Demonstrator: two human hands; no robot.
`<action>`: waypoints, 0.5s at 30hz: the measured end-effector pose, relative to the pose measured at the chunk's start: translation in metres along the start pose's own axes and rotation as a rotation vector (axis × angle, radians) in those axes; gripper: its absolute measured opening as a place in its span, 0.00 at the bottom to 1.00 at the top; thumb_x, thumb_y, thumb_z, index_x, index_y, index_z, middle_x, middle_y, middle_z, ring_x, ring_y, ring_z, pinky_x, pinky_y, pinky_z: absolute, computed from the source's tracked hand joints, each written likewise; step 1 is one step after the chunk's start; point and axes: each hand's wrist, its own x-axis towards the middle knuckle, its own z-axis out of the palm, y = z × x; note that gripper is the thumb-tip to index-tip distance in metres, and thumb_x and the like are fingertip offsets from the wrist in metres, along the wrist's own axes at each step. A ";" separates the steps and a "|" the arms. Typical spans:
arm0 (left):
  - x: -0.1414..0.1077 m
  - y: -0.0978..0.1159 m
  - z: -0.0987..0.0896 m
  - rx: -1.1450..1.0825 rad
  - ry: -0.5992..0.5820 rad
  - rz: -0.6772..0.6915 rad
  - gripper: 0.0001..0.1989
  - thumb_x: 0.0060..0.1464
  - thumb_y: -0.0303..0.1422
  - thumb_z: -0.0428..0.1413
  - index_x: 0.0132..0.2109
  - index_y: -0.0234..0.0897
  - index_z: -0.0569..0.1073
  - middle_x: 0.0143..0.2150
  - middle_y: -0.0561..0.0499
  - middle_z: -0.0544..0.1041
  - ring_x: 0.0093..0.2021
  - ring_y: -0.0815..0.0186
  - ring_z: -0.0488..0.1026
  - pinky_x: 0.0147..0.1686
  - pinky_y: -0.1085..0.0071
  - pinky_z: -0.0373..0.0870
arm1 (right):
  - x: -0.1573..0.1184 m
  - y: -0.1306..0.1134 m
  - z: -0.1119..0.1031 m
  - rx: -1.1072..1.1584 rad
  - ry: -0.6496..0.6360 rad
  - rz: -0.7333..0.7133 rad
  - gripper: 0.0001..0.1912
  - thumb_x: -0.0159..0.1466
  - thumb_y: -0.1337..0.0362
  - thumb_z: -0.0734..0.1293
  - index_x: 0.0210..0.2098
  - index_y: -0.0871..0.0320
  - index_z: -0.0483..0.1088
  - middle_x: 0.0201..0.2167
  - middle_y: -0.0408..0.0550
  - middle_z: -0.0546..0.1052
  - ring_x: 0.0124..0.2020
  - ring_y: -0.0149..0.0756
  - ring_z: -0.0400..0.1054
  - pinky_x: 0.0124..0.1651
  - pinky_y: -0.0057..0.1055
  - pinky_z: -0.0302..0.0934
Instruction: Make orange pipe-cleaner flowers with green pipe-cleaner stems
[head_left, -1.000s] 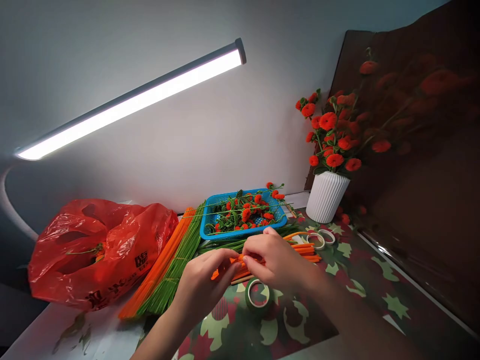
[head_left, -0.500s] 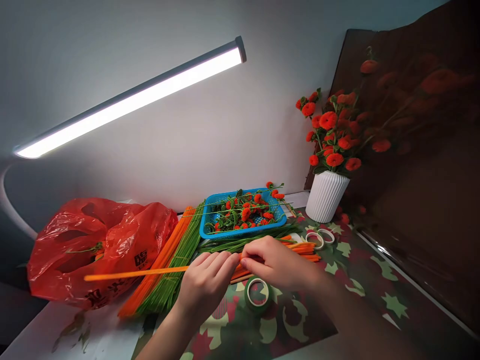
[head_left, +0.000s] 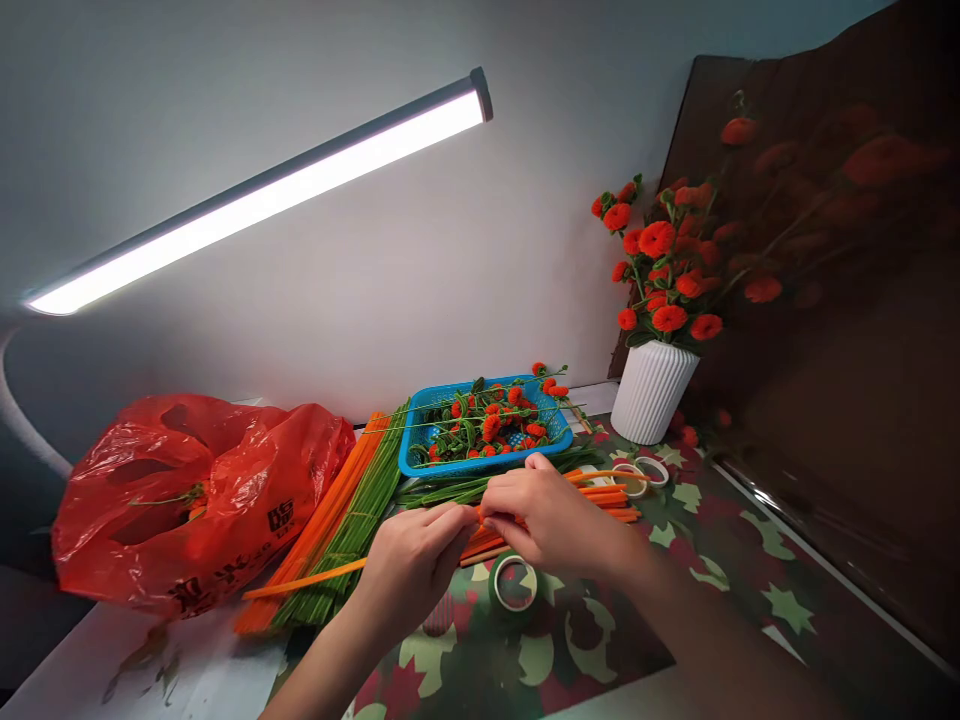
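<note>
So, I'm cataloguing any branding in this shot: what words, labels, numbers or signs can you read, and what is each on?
Large black characters on the red plastic bag: too creased and skewed to quote reliably.
Small print beside them: too small and blurred to read.
No text shows on the orange strip, green tape roll, white vase, blue basket or lamp.

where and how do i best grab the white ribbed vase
Probably around the middle of the white ribbed vase's body, from the near left side. It stands upright with an exposed upright wall to wrap fingers around, and the ribs may help grip. Red-orange flowers crowd its rim, and the dark brown panel hems in the right.
</note>
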 end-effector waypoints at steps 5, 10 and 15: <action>0.002 -0.002 -0.008 -0.151 -0.133 0.005 0.13 0.64 0.30 0.43 0.33 0.37 0.69 0.23 0.56 0.69 0.22 0.72 0.64 0.23 0.76 0.56 | -0.001 0.003 -0.001 -0.057 -0.053 -0.076 0.09 0.65 0.71 0.57 0.29 0.59 0.64 0.27 0.39 0.69 0.31 0.28 0.58 0.41 0.32 0.43; 0.008 -0.002 -0.018 -0.246 -0.319 -0.047 0.14 0.64 0.31 0.43 0.31 0.38 0.68 0.22 0.56 0.66 0.21 0.72 0.60 0.23 0.76 0.55 | -0.002 0.003 0.002 -0.109 -0.113 -0.130 0.09 0.65 0.73 0.57 0.31 0.57 0.65 0.26 0.39 0.69 0.32 0.30 0.56 0.41 0.33 0.43; 0.009 0.002 -0.021 -0.228 -0.325 -0.182 0.13 0.63 0.33 0.45 0.31 0.38 0.68 0.24 0.55 0.70 0.23 0.70 0.66 0.23 0.76 0.59 | -0.001 -0.001 0.004 -0.093 -0.075 -0.040 0.12 0.68 0.69 0.55 0.28 0.58 0.62 0.26 0.40 0.69 0.30 0.29 0.56 0.39 0.32 0.44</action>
